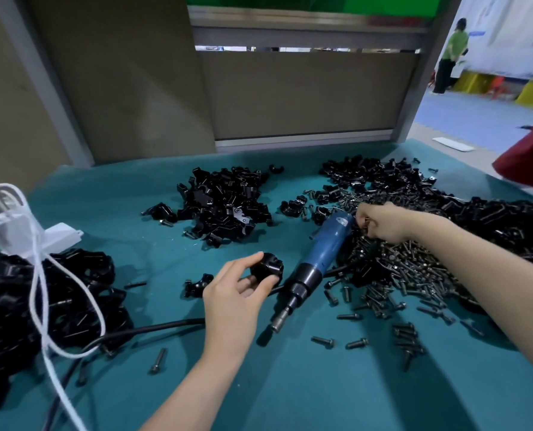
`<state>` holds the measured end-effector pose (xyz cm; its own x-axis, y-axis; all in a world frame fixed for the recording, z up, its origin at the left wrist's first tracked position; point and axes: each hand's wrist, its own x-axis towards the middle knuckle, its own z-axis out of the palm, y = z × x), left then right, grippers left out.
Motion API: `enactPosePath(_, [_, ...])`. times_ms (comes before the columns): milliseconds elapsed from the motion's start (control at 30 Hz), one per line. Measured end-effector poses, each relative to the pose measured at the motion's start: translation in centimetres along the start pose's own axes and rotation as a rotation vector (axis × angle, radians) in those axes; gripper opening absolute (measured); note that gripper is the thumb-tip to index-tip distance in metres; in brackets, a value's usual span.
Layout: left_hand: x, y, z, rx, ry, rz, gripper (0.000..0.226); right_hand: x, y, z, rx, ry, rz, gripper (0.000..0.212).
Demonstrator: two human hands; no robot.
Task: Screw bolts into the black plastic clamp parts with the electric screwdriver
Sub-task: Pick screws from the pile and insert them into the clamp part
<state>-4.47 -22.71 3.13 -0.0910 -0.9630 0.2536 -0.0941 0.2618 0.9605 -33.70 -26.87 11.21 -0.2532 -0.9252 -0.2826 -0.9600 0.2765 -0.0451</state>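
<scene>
— Left hand [237, 290] first: gripping what?
— Gripping a black clamp part [266, 269], thumb on top, fingers curled underneath, low over the teal cloth [290, 384].
— Near the electric screwdriver [319, 256]?
— Just beside it, left of its black collar. Lying flat on the cloth, blue body toward the far right, metal bit toward the near edge, gripped by neither hand.
— Right hand [380, 223]?
— Stretched out over the heap of bolts [408, 275], fingers curled in tight, pinching seemingly a single bolt [366, 219] at the fingertips. Close against the rear end of the screwdriver; touching or not, cannot tell.
— Other clamp parts?
— Heaped in three places: a middle pile [224, 206] beyond the left hand, a far-right pile [414, 181] behind the bolts, a left pile [41, 293] under a looped white cable [41, 275]. Loose bolts scattered over the near cloth.
— Anything else?
— A black cord [153, 326] running from the left under the left forearm, plus a white power block [50, 236] at the far left, well apart from both hands
</scene>
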Motion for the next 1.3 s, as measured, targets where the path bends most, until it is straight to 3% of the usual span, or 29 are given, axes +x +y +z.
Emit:
enactPosePath(100, [0.0,-0.1,0.1,0.004,0.003,0.004,0.036,-1.3,-1.3,-0.5,0.085,0.308,-0.109,0.021])
enactPosePath(167, [0.0,-0.1,0.1,0.017,0.005,0.01,0.036,-2.9,-3.4,-0.7,0.285,0.394,-0.217,0.019])
enactPosePath(267, [0.0,-0.1,0.2,0.032,0.017,0.035,0.037,-5.2,-7.6,-0.3,0.613,0.297,-0.356,0.019])
enactPosePath(367, [-0.1,0.0,0.2,0.024,0.024,0.06,0.038,-6.2,-11.0,0.8,0.736,0.218,-0.445,0.022])
enactPosePath(667, [-0.1,0.2,0.3,0.016,0.038,0.107,0.043,-6.0,-11.6,1.7,0.831,0.222,-0.453,0.022])
enactPosePath(1000, [0.2,-0.3,0.4,0.045,0.067,0.158,0.045,-5.9,-12.7,2.4,0.65,0.29,-0.539,0.034])
enactPosePath(1300, [0.1,-0.2,0.4,0.1,0.059,0.144,0.044,-5.8,-12.5,3.9,1.039,0.072,-0.407,0.022])
